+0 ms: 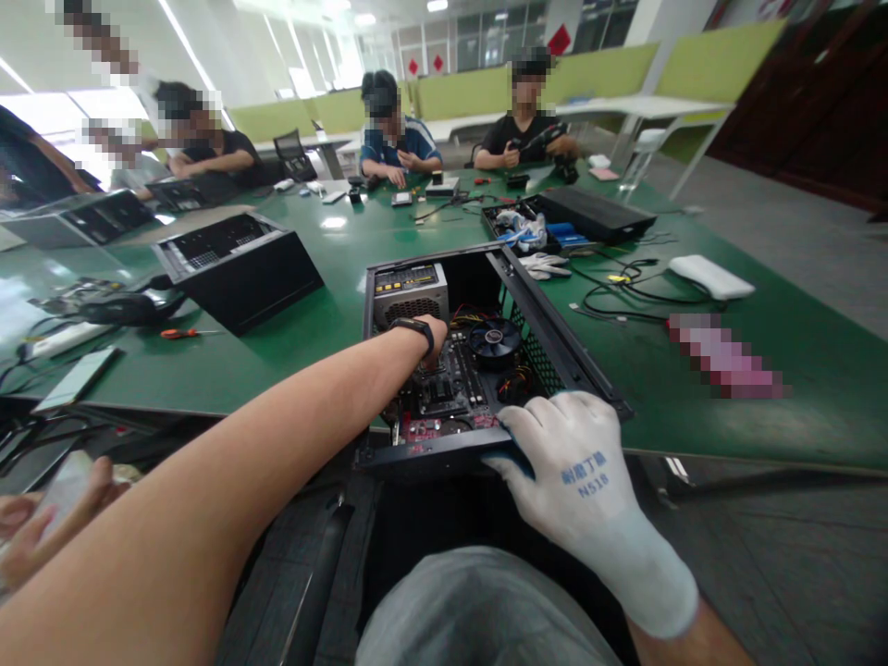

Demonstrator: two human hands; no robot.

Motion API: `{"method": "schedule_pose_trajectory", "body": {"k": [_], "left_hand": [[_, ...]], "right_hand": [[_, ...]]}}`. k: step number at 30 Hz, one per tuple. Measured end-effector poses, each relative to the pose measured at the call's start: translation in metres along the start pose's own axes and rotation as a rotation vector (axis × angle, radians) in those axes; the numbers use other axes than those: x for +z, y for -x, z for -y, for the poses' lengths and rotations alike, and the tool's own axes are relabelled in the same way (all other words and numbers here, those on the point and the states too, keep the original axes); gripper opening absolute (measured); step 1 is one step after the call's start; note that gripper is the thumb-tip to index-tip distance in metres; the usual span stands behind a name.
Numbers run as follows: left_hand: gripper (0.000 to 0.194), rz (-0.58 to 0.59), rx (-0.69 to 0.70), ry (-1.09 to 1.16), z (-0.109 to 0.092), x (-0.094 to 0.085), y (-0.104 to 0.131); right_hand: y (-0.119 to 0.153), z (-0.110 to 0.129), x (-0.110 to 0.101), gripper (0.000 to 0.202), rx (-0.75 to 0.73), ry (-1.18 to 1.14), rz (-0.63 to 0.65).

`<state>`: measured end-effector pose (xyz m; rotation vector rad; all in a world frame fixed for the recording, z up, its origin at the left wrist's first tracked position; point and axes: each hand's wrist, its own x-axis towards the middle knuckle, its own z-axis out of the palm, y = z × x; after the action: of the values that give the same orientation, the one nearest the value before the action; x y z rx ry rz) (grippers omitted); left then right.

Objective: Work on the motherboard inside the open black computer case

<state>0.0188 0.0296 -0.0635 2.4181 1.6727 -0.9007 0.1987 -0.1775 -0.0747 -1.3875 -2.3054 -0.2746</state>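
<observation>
An opened black computer case (416,455) lies on its side at the near edge of the green table. Inside it are a silver power supply (414,296), a motherboard (444,388) and a black fan (495,339). My bare left hand (435,335), with a black band at the wrist, reaches into the case beside the power supply. Its fingers are hidden from view. My right hand (569,453), in a white work glove, grips the near rim of the case, fingers over the top and thumb below.
Another black computer case (240,268) stands to the left, near an orange screwdriver (181,333). At right are cables (610,291), a white box-like object (711,277) and a parts-filled tray (494,222). Several people sit across the green table (694,407). A co-worker's hands hold a phone (66,490) at lower left.
</observation>
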Motion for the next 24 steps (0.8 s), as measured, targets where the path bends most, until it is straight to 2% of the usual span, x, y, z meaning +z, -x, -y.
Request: {"method": "schedule_pose_trajectory", "body": {"k": [10,24], "left_hand": [[0.069,-0.020,0.027,-0.028,0.004,0.004,-0.005],[0.058,0.001,0.051,-0.051,-0.002,0.000,0.005]], "right_hand": [[0.000,0.001,-0.001,0.031,0.002,0.007,0.003],[-0.001,0.001,-0.001,0.030,0.010,0.003,0.013]]}}
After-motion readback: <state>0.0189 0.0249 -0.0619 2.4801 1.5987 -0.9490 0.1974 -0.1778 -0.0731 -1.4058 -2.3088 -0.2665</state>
